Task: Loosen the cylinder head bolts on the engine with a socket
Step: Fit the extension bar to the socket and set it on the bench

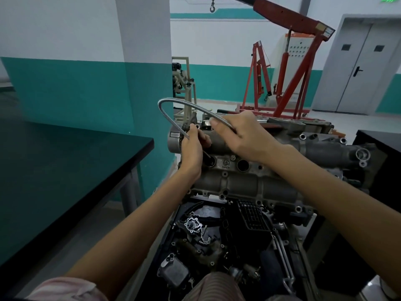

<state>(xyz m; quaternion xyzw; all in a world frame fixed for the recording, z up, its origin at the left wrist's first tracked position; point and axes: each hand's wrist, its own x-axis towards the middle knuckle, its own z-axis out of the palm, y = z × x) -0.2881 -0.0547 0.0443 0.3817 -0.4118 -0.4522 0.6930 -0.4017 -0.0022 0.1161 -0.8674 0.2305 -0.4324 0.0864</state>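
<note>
Left hand (192,148): we closed our fingers round the lower end of the flexible metal shaft (173,103), with a dark socket (207,158) below the palm, its tip sitting in a round well of the cylinder head (238,181).

Right hand (240,135): we gripped the shaft's other end, fingers curled over it; the shaft arched up and over between our two hands.

Cylinder head: directly under both hands, grey cast metal, with a second open well (243,165) just right of the socket and small bolts (225,163) between the two wells.

Below our hands: a dark tray of loose parts (195,246), including a bright gasket-like ring (192,225).

Left of the left hand: a black surface (65,170).

Beyond the right hand, well apart: a red engine hoist (299,68) and grey double doors (360,66).
</note>
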